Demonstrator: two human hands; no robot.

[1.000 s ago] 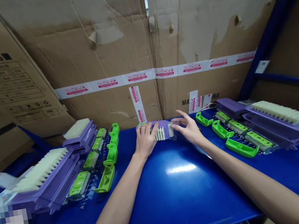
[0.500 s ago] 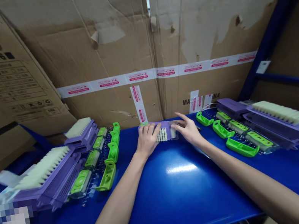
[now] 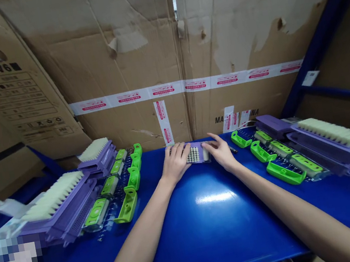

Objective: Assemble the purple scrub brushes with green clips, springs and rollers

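A purple brush block [image 3: 195, 146] with rows of pale bristle tufts sits near the back edge of the blue table, between my hands. The fingers of my left hand [image 3: 175, 161] lie closed over its left end and hide that part. At the opposite end, my right hand [image 3: 222, 150] grips with the thumb against the block's right end, its index finger raised. A clear and whitish part [image 3: 206, 154] shows beside the right thumb; its kind is hard to make out.
Stacked purple brushes [image 3: 56, 197], green-topped clear cases [image 3: 97, 212] and green handles [image 3: 127, 205] line the left side. Similar purple brushes [image 3: 333, 134], cases [image 3: 306, 164] and green handles [image 3: 286, 173] line the right. A cardboard wall [image 3: 133, 122] stands behind. A dark pen-like object [image 3: 233, 150] lies by my right hand.
The block has shifted slightly and lies flatter, with the right thumb closer over its end. The green bit seen at its left end is now out of sight.
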